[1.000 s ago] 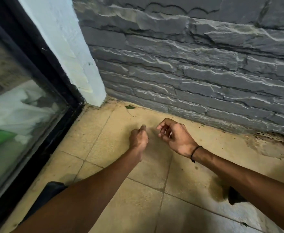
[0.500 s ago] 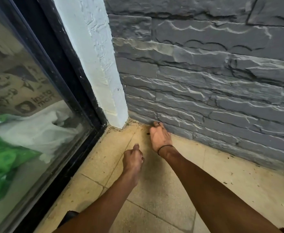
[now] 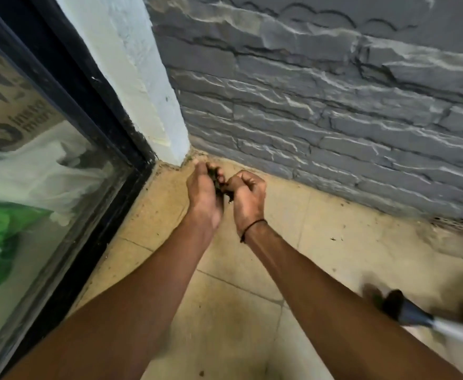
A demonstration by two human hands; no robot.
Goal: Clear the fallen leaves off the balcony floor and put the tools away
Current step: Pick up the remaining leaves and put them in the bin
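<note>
My two hands meet just above the tan tiled floor [image 3: 233, 311], near the corner where the white pillar meets the grey stone wall. Dark, crumpled leaves [image 3: 219, 182] sit between them. My left hand [image 3: 203, 187] is cupped with its palm toward the right, and the leaves lie in it. My right hand [image 3: 248, 198] has its fingers curled and pinches leaf bits against the left palm. A thin black band circles my right wrist. A tool with a black end and a white handle [image 3: 416, 315] lies blurred at the lower right.
A grey stone wall [image 3: 334, 105] runs along the back. A white pillar [image 3: 140, 78] and a black-framed glass door [image 3: 68, 149] stand on the left. Small dark specks [image 3: 333, 238] dot the tiles. A rough patch [image 3: 449, 237] marks the floor by the wall on the right.
My right hand has pulled back from the corner by the wall and curled up against my left hand. The left hand has opened into a cup that holds dark leaves. The view came closer.
</note>
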